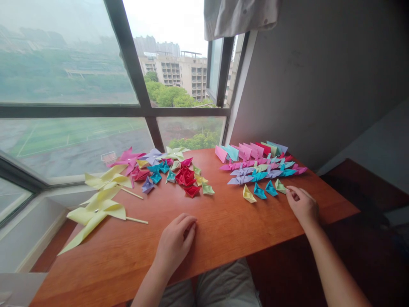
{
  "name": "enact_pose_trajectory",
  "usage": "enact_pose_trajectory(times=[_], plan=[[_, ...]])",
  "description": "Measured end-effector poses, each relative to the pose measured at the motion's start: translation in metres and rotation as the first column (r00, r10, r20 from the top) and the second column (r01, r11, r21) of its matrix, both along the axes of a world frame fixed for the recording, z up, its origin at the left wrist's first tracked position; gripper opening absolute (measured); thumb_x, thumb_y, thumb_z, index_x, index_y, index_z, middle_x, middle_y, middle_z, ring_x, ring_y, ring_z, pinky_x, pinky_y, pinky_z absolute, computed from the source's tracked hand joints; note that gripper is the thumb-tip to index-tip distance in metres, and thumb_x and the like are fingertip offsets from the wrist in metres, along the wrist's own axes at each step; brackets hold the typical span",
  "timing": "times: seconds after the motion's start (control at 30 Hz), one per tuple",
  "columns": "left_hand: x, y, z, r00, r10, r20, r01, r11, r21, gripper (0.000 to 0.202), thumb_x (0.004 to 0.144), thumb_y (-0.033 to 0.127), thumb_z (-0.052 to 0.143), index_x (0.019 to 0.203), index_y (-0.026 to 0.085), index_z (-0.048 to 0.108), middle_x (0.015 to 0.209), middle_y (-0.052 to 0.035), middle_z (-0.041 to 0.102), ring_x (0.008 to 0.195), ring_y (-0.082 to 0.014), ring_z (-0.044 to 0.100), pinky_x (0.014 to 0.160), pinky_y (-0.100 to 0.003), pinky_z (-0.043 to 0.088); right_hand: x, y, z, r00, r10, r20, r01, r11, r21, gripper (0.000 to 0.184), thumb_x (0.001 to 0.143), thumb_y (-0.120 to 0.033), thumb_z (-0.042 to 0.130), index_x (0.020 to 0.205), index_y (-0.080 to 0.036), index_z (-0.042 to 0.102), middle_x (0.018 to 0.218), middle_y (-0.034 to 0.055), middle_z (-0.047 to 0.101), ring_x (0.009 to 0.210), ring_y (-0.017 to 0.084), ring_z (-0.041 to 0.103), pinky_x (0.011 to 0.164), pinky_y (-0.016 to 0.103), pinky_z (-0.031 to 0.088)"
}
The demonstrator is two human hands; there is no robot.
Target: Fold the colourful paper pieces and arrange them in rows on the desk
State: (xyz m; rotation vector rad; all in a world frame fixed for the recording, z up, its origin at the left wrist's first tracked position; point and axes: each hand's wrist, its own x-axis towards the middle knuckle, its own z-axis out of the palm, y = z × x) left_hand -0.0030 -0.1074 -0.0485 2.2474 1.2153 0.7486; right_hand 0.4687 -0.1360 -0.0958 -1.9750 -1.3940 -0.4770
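Note:
My right hand (303,207) is at the right end of a short row of folded paper boats, its thumb and forefinger pinching the edge of a light green paper boat (280,186). To the left in that row are two blue paper boats (260,192) and a yellow paper boat (249,195). My left hand (177,239) rests on the wooden table (223,230) near its front edge, fingers curled in, with nothing visible in them. Left of centre lies a loose pile of paper boats (184,175) in red, blue, green, yellow and purple.
Behind the boat row stand rows of paper cranes (241,175) and folded paper planes (252,150). Yellow pinwheels (96,211) on sticks lie at the left, with a pink pinwheel (128,158) behind. A window (70,55) borders the far side; a grey wall (306,76) stands right.

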Motion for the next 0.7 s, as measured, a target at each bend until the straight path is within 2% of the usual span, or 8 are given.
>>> enact_pose_trajectory(times=[0.13,0.3,0.57,0.7], plan=[[0.0,0.0,0.002,1.0,-0.005,0.0,0.005,1.0,0.012,0.018,0.095,0.025,0.045,0.097,0.022,0.063,0.094,-0.0056,0.066,0.083,-0.018,0.065,0.073,-0.027,0.051,0.0,0.003,0.002,0.998,0.065,0.026,-0.064,0.997,-0.037,0.031,0.088,-0.039,0.051,0.093,-0.018,0.073,0.079,0.0077,0.069,0.065,0.018,0.06,0.064,0.029,0.043],[0.0,0.0,0.003,1.0,-0.002,-0.001,0.002,1.0,0.013,0.018,0.095,0.024,0.046,0.098,0.023,0.063,0.096,-0.0054,0.067,0.083,-0.0179,0.065,0.073,-0.027,0.051,0.003,0.003,0.002,0.997,0.074,0.024,-0.074,0.997,-0.023,0.031,0.089,-0.039,0.05,0.092,-0.017,0.072,0.078,0.0082,0.068,0.065,0.019,0.06,0.064,0.03,0.044],[0.0,0.0,0.001,1.0,0.007,-0.007,-0.007,1.0,0.014,0.018,0.095,0.024,0.046,0.098,0.023,0.063,0.096,-0.0051,0.067,0.084,-0.0178,0.066,0.073,-0.026,0.051,0.003,0.003,0.003,0.999,0.046,-0.004,-0.046,0.998,-0.036,0.03,0.087,-0.037,0.051,0.095,-0.017,0.071,0.079,0.0075,0.069,0.063,0.018,0.06,0.064,0.029,0.045],[0.001,0.0,0.001,1.0,0.003,-0.002,-0.003,1.0,0.013,0.018,0.095,0.024,0.045,0.098,0.023,0.063,0.095,-0.0051,0.067,0.083,-0.0176,0.066,0.073,-0.026,0.051,-0.006,-0.001,0.006,1.0,-0.006,-0.016,0.007,1.0,0.024,0.035,0.088,-0.04,0.051,0.102,-0.016,0.071,0.08,0.0079,0.071,0.065,0.019,0.062,0.064,0.029,0.045]])
